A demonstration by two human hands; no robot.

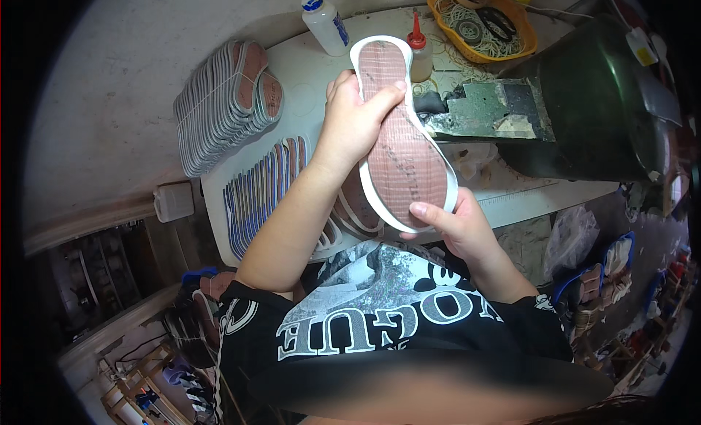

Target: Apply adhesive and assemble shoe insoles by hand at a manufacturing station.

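A shoe insole (405,147) with a reddish-brown face and a white rim is held up over the table in both hands. My left hand (358,115) grips it along the left side of its narrow upper part, thumb lying across the face. At the wide lower end my right hand (460,224) pinches the edge, its thumb on the brown face and the fingers hidden behind. Left of my forearm stands a row of insoles (266,188) on edge. Partly behind the held insole, more insoles (358,206) lie on the table.
A banded stack of insoles (226,104) leans at the far left of the white table (303,82). Farther back are a white bottle (326,27), a red-tipped glue bottle (418,52) and a yellow basket (485,49) of rubber bands. A dark green machine (584,96) occupies the right.
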